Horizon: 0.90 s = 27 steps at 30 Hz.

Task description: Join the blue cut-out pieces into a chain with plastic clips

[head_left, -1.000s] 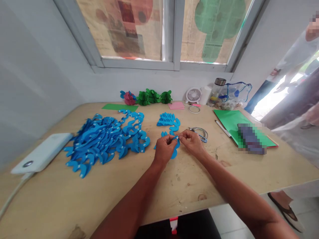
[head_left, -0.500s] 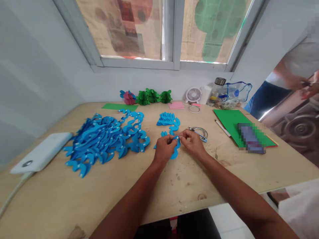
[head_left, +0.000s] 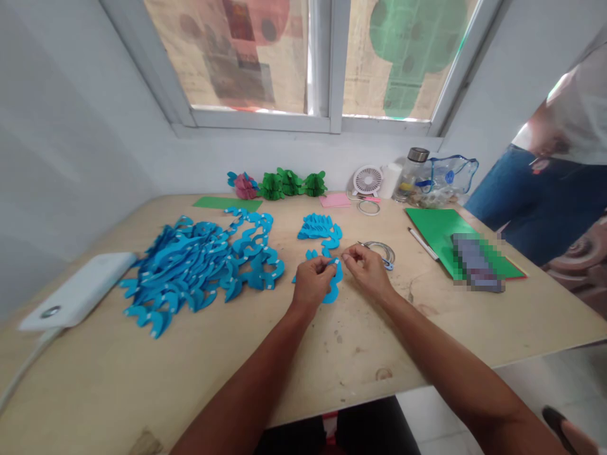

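My left hand (head_left: pixel 312 282) pinches a curved blue paper piece (head_left: pixel 336 288) with a small white patch on its upper end. Just right of that end is my right hand (head_left: pixel 366 272), thumb and fingertip pressed together and a little apart from the paper. Whatever may be in that pinch is too small to make out. Behind the hands, a short row of folded blue paper pieces (head_left: pixel 315 227) trails toward the held one. A big heap of similar blue paper pieces (head_left: pixel 184 259), dotted with white patches, lies to the left. A blue-handled tool (head_left: pixel 388 265) is partly hidden behind my right hand.
A white power bank (head_left: pixel 80 291) with a cable lies at far left. Green paper ornaments (head_left: pixel 290 182), a small fan (head_left: pixel 368 181), a bottle (head_left: pixel 411 174) and a clear bag (head_left: pixel 448 177) line the wall. Green sheets (head_left: pixel 436 234) carry a blurred dark object (head_left: pixel 478 262). A person (head_left: pixel 545 170) stands at right.
My right fingertips have drawn slightly right, away from the blue paper in my left hand. The person at right has shifted, with more of the jeans showing.
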Tool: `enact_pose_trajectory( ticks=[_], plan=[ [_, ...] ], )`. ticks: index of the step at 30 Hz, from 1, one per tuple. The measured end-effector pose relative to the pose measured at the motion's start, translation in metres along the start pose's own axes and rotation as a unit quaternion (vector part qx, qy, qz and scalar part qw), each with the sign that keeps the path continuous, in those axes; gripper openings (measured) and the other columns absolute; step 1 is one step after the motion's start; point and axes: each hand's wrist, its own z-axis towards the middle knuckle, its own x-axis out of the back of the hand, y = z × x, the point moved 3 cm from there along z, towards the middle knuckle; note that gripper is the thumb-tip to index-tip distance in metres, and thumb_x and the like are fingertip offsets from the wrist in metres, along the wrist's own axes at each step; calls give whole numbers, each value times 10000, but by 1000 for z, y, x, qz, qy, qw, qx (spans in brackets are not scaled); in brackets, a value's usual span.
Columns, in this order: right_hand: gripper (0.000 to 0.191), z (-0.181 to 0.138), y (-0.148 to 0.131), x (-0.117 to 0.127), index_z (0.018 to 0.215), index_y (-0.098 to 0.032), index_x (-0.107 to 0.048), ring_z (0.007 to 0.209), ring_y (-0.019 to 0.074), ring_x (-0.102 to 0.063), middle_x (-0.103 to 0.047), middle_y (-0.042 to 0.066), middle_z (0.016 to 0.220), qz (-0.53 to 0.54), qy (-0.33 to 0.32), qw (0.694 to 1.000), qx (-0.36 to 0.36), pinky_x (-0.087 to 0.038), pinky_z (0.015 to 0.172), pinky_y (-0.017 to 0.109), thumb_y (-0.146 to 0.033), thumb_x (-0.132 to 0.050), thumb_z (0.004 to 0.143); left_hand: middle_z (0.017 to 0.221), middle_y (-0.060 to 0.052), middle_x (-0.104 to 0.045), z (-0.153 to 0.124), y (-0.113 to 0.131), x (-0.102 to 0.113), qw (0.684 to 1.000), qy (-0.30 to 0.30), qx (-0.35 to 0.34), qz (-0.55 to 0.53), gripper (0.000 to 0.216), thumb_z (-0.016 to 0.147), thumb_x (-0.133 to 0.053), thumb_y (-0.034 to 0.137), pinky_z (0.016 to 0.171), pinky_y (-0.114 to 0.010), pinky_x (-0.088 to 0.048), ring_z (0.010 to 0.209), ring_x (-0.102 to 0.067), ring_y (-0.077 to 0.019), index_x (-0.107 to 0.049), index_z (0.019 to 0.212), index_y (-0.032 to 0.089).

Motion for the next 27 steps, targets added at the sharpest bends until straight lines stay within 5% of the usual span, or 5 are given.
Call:
enact_pose_trajectory(
  ticks=[10, 18, 22, 27],
  plan=[
    [156, 5, 17, -8, 669, -173, -585, 525, 97, -434, -502, -40, 548, 41, -20, 997, -64, -345, 521, 217, -302, -532, 738, 456, 41, -487, 6, -5, 0, 1000, -27, 10, 5, 219, 549, -672, 340, 318, -165, -300, 374, -360, -55, -634, 600, 130],
    [165, 18, 36, 56, 753, -208, -654, 661, 156, -565, -658, 10, 694, -159, 111, 973, -122, -371, 608, 256, -295, -514, 751, 501, 25, -520, 9, -5, 4, 1000, -1, 0, -6, 318, 489, -745, 404, 343, -159, -305, 434, -422, -72, -630, 596, 127],
    [152, 21, 48, 66, 791, -235, -672, 743, 192, -580, -689, 28, 774, -294, 70, 943, -143, -346, 653, 290, -264, -529, 748, 493, 37, -499, 7, -2, 5, 1000, -7, 3, -8, 315, 504, -742, 405, 334, -158, -304, 410, -387, -59, -630, 603, 128],
    [140, 20, 56, 45, 774, -231, -682, 813, 219, -566, -694, 58, 769, -362, -11, 925, -117, -320, 723, 330, -287, -554, 763, 488, 40, -488, 7, -3, 3, 1000, -5, 12, -27, 320, 523, -732, 403, 319, -153, -268, 391, -357, -49, -652, 651, 122]
  ],
)
